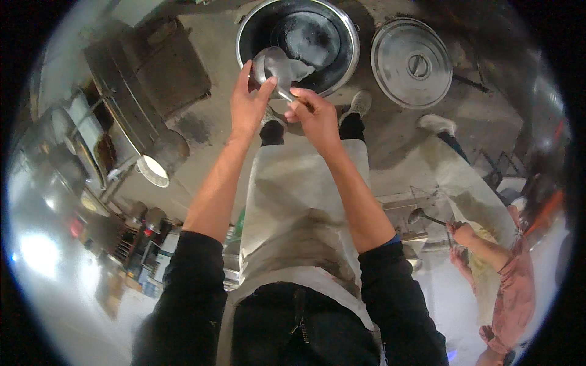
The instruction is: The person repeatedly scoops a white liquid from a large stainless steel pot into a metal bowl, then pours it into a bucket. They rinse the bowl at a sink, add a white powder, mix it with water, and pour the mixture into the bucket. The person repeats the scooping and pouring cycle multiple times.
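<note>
A large round metal pot (355,50) stands on the floor in front of my shoes, with a shiny surface in its bottom. Over its near left rim I hold what looks like a metal ladle (286,94). My right hand (316,112) is closed around the handle. At the bowl end, my left hand (249,103) pinches the side between thumb and fingers. A translucent, glistening mass (297,70) spreads from the bowl over the pot's opening; whether it is liquid or thin film I cannot tell.
A round metal lid (391,68) lies on the floor right of the pot. At the right, a co-worker (512,274) in an apron holds another ladle (417,216). Left are a dark metal box-like unit (169,68) and a white-rimmed round container (153,171).
</note>
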A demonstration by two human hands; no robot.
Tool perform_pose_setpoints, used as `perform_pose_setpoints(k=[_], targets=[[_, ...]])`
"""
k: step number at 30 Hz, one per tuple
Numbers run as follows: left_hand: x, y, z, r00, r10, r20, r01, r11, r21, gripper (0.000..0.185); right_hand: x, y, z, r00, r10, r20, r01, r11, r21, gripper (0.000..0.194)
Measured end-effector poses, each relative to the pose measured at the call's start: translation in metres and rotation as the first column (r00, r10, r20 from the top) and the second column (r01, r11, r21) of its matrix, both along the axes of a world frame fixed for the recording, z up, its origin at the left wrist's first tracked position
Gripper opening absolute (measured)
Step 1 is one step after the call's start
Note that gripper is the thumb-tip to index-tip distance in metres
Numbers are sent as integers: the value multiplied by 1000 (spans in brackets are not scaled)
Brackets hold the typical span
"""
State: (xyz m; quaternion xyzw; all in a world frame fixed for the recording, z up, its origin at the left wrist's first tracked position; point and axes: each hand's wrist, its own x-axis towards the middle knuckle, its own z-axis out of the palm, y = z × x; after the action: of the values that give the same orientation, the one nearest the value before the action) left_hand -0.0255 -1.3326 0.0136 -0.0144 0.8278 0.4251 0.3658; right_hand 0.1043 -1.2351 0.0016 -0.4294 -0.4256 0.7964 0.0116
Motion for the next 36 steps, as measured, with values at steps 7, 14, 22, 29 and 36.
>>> perform_pose_setpoints(k=[7,14,22,29,36], targets=[[-3,16,57,732,-462,-501,294,877,-380,67,8,5,15,981,196,8,-176,864,472,19],[-7,28,112,693,-507,-513,329,855,-400,68,8,1,41,991,72,-115,8,813,582,10],[-14,30,153,565,-607,-559,398,794,-460,71,3,-11,48,953,-66,-295,236,773,589,8],[-14,32,171,536,-637,-555,402,770,-495,71,-4,-16,46,958,-152,-245,273,753,599,6],[-9,24,174,464,-665,-586,410,747,-523,72,-7,-15,62,966,-140,-217,239,806,542,7]])
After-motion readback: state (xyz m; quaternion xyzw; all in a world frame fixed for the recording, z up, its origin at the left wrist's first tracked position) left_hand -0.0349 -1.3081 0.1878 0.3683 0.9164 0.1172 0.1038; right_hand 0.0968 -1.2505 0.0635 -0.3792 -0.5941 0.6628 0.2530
